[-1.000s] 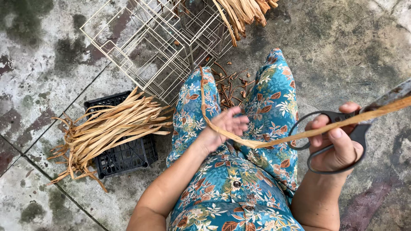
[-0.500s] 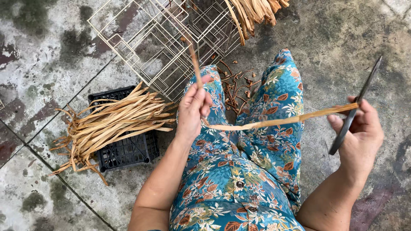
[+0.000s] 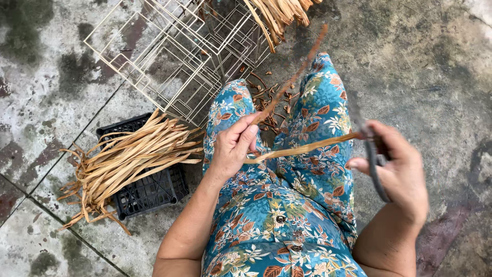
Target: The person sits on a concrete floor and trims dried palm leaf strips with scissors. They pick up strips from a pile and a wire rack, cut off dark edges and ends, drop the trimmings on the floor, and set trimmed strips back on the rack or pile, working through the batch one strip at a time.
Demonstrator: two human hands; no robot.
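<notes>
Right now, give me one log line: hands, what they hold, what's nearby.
left hand: pinches strip | right hand: grips scissors at strip's other end | bundle on crate, wire frames ahead

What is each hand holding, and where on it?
Left hand pinches the dried fibre strip near its bend. Right hand grips the scissors by the handles, at the strip's other end.

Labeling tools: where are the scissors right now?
Head view, right side: the scissors are in the right hand, touching the end of the dried strip over the lap.
</notes>
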